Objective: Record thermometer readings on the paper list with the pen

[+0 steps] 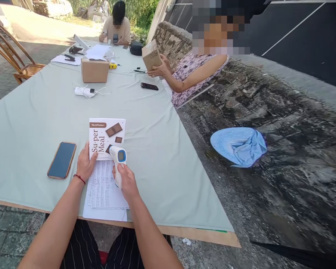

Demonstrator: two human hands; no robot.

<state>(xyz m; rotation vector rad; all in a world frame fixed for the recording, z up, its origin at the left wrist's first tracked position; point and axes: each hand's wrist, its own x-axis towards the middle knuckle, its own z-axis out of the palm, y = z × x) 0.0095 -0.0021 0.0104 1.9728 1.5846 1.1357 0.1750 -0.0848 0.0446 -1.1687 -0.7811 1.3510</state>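
The left hand (85, 165) holds the white box (108, 130) by its lower left corner, thumb on top, above the papers (105, 192). The right hand (128, 183) wraps the thermometer (118, 156), overlapping the box; I can't tell whether they touch. A phone (62, 160) lies left.

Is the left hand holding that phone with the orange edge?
No, the left hand holds the white box, and the phone lies on the tablecloth.
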